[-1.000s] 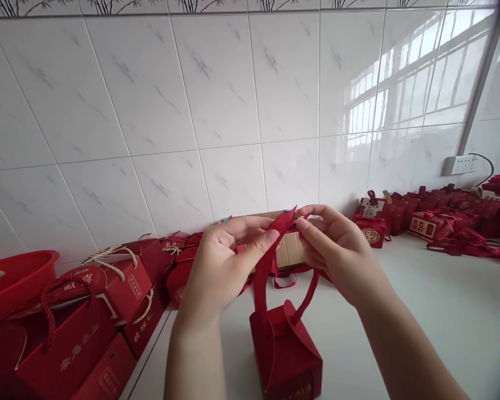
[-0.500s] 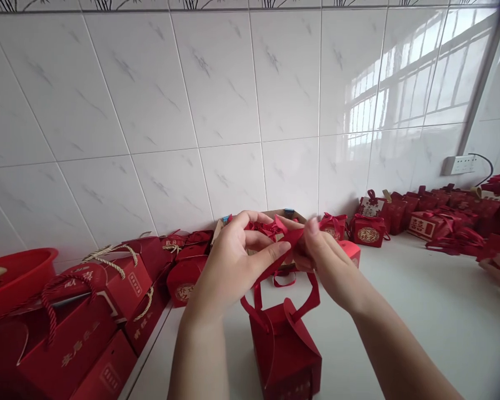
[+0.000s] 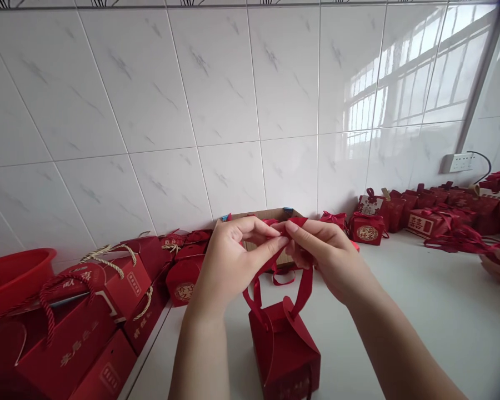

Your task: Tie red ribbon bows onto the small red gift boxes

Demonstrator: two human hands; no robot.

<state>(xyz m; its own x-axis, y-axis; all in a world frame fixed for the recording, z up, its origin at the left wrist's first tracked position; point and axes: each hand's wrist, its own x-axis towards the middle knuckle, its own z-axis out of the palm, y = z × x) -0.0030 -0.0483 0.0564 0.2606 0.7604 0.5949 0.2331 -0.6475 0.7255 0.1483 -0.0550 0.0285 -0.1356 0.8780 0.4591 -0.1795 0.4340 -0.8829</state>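
Note:
A small red gift box (image 3: 284, 350) stands on the white counter (image 3: 433, 328) right in front of me. A red ribbon (image 3: 303, 289) rises from its two sides to my fingers. My left hand (image 3: 229, 261) and my right hand (image 3: 325, 258) meet above the box. Each pinches the ribbon where its ends cross, fingertips touching. The crossing itself is hidden by my fingers.
Large red gift boxes with rope handles (image 3: 75, 322) and a red basin (image 3: 12, 278) fill the left. A cardboard box (image 3: 270, 222) stands against the tiled wall behind my hands. Several small tied red boxes (image 3: 400, 214) line the back right. Another person's hand (image 3: 498, 266) shows at the right edge.
My hands have drawn closer together and lower, and the ribbon ends that stood up a second ago are now folded between my fingertips. Another person's hand has appeared at the right edge.

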